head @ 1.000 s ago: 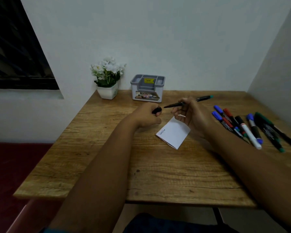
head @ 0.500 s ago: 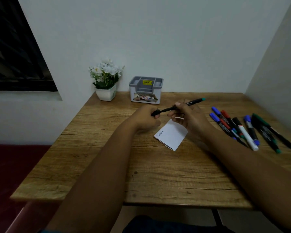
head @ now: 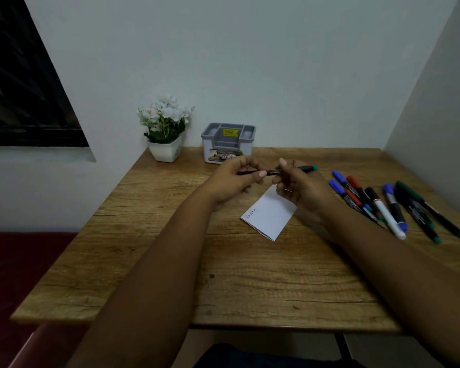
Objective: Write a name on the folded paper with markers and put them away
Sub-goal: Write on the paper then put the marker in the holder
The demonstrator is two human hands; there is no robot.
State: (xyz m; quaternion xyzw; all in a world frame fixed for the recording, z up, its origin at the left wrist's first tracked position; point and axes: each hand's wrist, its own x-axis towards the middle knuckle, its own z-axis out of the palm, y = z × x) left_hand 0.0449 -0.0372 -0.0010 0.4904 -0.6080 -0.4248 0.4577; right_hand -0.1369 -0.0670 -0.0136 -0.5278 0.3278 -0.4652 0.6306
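Currently: wooden table point(head: 149, 264). Grey organizer point(head: 228, 143) and flower pot point(head: 166, 151) at far edge. Loose markers point(head: 391, 208) spread near right edge. Folded paper point(head: 270, 217) flat mid-table, writing along its left edge. Both hands raised over it: left hand point(head: 230, 183) and right hand point(head: 302, 188) pinching one green-tipped marker point(head: 306, 169), held level.

Cap back on marker point(head: 276, 171); hands point(head: 234, 179) closed together.

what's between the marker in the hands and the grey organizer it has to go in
Nothing visible. The marker, held by the left hand and right hand, sits just in front of the grey organizer, whose top compartments look open.
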